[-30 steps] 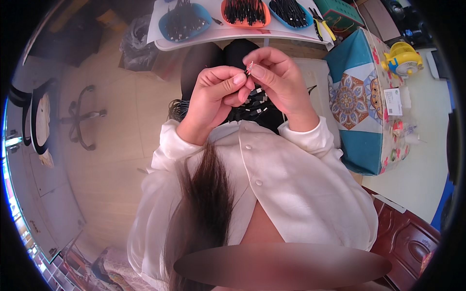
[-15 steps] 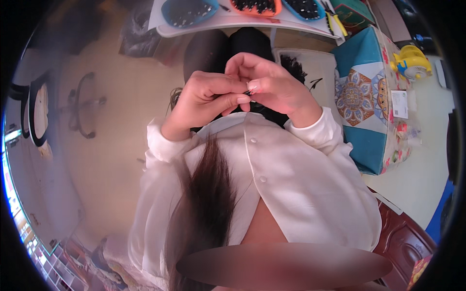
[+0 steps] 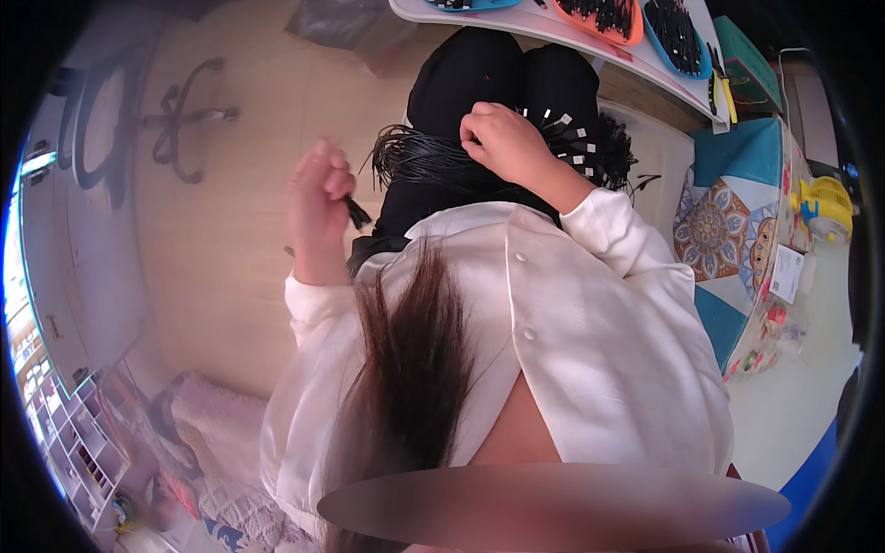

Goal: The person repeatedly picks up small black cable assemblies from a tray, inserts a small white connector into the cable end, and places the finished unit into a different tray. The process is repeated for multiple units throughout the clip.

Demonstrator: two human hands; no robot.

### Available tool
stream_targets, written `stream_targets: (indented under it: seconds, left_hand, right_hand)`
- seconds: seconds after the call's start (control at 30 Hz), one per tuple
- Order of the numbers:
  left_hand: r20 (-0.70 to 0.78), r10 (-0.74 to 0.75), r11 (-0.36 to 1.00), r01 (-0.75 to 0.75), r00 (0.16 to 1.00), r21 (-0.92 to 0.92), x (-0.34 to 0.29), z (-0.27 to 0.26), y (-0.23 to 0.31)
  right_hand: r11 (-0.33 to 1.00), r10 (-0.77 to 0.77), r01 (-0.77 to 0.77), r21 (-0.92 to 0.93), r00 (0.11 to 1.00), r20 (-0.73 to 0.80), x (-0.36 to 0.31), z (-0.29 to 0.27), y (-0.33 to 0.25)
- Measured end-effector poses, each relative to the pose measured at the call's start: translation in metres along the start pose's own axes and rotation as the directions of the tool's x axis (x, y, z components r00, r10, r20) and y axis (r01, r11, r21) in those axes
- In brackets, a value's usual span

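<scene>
A bundle of thin black cables (image 3: 419, 158) lies across my lap, its pale metal USB plugs (image 3: 578, 147) fanned out to the right. Over that bundle my right hand (image 3: 513, 146) is bent with its fingers curled in; whatever they grip is hidden under it. My left hand (image 3: 318, 189) is off to the left of my lap, smeared by motion, closed around black cable ends (image 3: 358, 214) that stick out below its fingers.
Beyond my knees, a white table (image 3: 442, 17) bears an orange tray (image 3: 634, 28) and blue trays (image 3: 705, 64) of black parts, plus yellow-handled pliers (image 3: 728, 100). To the right stand a patterned fabric box (image 3: 719, 230) and a yellow fan (image 3: 823, 207). A chair base (image 3: 175, 120) sits left.
My hands, together before, are now apart: the left swung out left with black cable ends, the right came down onto the lap bundle. The view shifted, showing more of the cables.
</scene>
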State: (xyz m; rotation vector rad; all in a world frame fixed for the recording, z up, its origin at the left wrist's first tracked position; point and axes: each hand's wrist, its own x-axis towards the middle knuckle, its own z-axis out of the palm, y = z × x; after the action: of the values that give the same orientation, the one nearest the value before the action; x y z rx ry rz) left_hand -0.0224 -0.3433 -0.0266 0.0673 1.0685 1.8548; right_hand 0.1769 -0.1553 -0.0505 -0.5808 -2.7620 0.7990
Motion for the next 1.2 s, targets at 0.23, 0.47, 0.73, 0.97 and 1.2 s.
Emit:
stream_targets:
  seconds: [0.23, 0.47, 0.73, 0.97, 1.2]
  left_hand:
    - [-0.039, -0.088, 0.995, 0.087, 0.995, -0.039, -0.012, 0.046, -0.031]
    - [0.042, 0.236, 0.966, -0.230, 0.971, -0.116, 0.013, 0.095, 0.008]
    - [0.351, 0.441, 0.869, -0.491, 0.826, 0.063, -0.015, 0.141, -0.014]
    - [0.357, 0.472, 0.794, -0.565, 0.806, 0.225, -0.012, 0.159, -0.038]
    - [0.443, 0.381, 0.797, -0.531, 0.812, 0.288, -0.028, 0.167, -0.035]
  right_hand:
    - [0.975, -0.221, 0.219, -0.041, 0.924, -0.312, -0.002, -0.038, -0.031]
    - [0.849, -0.492, 0.488, -0.203, 0.870, 0.035, -0.059, -0.042, -0.045]
    - [0.936, -0.134, 0.135, 0.324, 0.991, -0.024, -0.082, -0.073, -0.035]
    - [0.484, 0.175, 0.243, 0.840, 0.914, -0.365, -0.073, -0.118, -0.071]
    - [0.720, 0.185, 0.159, 0.676, 0.894, -0.407, -0.068, -0.138, -0.074]
